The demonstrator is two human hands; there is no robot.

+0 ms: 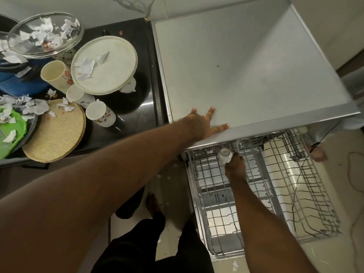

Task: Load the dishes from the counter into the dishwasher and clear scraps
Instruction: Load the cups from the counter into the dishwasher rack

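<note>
Steel-grey and flat, the top of the dishwasher carries our left hand, palm down with the fingers spread wide, near its front left corner. Below the dishwasher's front edge the wire rack stands pulled out. Our right hand reaches into the rack's back left part, fingers curled round a small white cup held bottom-up just under that front edge. We cannot tell whether the cup touches the wires.

Left of the dishwasher the black tabletop holds the other dishes. Nearest the dishwasher lies a white plate with torn paper scraps on it, and just in front of that plate stands a flowered mug. Farther from the dishwasher we see a cream tumbler, a stack of tan plates, a green plate and a glass bowl, the last two strewn with scraps. A few scraps also lie on the floor in front of the dishwasher.
</note>
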